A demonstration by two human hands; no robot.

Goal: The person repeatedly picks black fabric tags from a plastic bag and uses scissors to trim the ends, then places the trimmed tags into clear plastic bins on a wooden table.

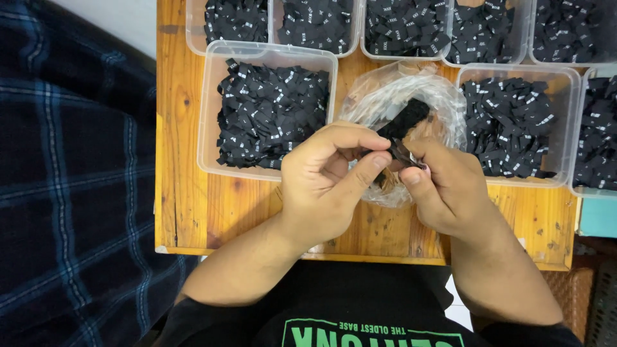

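Observation:
Both hands meet over a wooden tabletop [193, 205]. My left hand [328, 180] and my right hand [443, 186] pinch a small stack of black fabric labels [403, 153] between thumbs and fingers. The stack rises out of a crumpled clear plastic bag [392, 96] lying just behind the hands, where a strip of more black labels [405, 119] shows. The lower part of the bag is hidden by my fingers.
Clear plastic tubs full of black labels ring the bag: one at left [212, 128], one at right [565, 128], several along the back edge [360, 38]. A dark plaid cloth [71, 180] lies left of the table. The front table edge [360, 257] is near my torso.

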